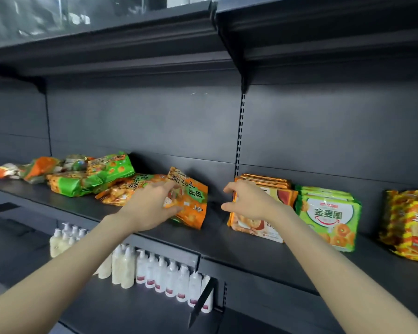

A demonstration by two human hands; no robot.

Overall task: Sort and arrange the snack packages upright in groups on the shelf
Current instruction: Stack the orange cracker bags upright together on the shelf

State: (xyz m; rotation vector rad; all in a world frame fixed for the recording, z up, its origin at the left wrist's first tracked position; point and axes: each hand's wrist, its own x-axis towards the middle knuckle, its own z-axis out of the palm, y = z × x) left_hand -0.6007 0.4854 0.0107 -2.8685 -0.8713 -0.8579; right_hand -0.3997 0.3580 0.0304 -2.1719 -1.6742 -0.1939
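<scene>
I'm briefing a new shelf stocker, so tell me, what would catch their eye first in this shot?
The left hand gripping a tilted orange snack package at mid-shelf, with the right hand by the upright orange stack beside it. Left of that lies a jumbled heap of orange and green packages, while neat green packs stand on the right.

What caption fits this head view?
Left hand grips a tilted orange snack bag while the right hand is at the upright orange packs on the shelf.
</scene>
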